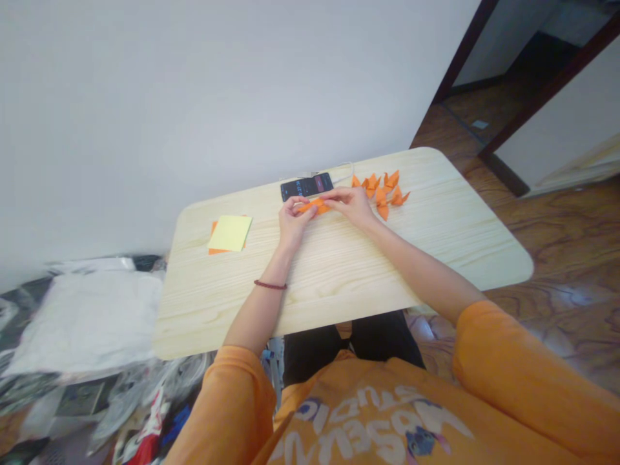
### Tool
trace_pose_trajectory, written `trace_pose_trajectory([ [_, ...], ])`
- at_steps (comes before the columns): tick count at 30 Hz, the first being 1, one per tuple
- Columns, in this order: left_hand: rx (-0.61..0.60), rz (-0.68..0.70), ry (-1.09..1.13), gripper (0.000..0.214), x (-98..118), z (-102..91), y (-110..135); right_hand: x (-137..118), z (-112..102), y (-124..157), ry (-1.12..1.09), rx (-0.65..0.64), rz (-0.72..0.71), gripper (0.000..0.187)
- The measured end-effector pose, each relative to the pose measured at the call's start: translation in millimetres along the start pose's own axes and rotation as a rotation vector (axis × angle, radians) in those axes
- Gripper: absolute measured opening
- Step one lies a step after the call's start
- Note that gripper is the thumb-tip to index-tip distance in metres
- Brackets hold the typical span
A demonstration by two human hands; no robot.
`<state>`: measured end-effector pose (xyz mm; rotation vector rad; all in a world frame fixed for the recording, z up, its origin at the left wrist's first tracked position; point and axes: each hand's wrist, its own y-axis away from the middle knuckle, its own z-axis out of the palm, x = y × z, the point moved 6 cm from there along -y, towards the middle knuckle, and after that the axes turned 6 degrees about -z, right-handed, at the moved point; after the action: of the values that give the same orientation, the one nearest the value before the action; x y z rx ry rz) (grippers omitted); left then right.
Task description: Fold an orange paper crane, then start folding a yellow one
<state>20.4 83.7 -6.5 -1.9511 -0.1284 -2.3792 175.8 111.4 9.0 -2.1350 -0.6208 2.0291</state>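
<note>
A folded piece of orange paper (pixel 317 205) is held between both hands, just in front of the phone. My left hand (pixel 293 223) pinches its left end between thumb and fingers. At its right end, the fingertips of my right hand (pixel 352 204) are closed on the same paper. Part of the paper is covered by the fingers, and its exact fold is too small to make out. Just beyond my right hand lie several folded orange paper figures (pixel 382 197), grouped together on the table.
The pale wooden table (pixel 339 278) stands against a white wall. A phone (pixel 306 186) with a lit screen and a white cable lies near the back edge. Yellow square paper (pixel 230 232) rests on orange sheets at the left. Bags and a white bundle (pixel 92 316) fill the floor at left.
</note>
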Motion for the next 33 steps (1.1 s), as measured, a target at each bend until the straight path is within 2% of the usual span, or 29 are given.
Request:
trace_pose_trajectory([
  [7, 0.022, 0.035, -0.014, 0.041, 4, 0.4, 3, -6, 2, 1, 0.023, -0.014, 0.010, 0.029],
  [12, 0.034, 0.085, 0.014, 0.044, 9, 0.5, 5, -11, 2, 2, 0.059, -0.015, -0.035, 0.031],
  [17, 0.056, 0.116, -0.006, 0.042, 12, -0.7, 6, -13, 3, 3, 0.118, -0.023, -0.036, 0.029],
  [21, 0.020, 0.141, -0.091, 0.037, 15, 1.0, 7, -16, 2, 3, 0.180, -0.035, -0.078, 0.022],
  [26, 0.019, 0.139, -0.182, 0.026, 16, 1.1, 7, -24, 0, 4, 0.249, -0.057, -0.120, 0.017],
  [33, 0.034, 0.101, -0.128, 0.028, 14, -0.8, 7, -29, 0, 5, 0.265, -0.068, -0.159, 0.015],
])
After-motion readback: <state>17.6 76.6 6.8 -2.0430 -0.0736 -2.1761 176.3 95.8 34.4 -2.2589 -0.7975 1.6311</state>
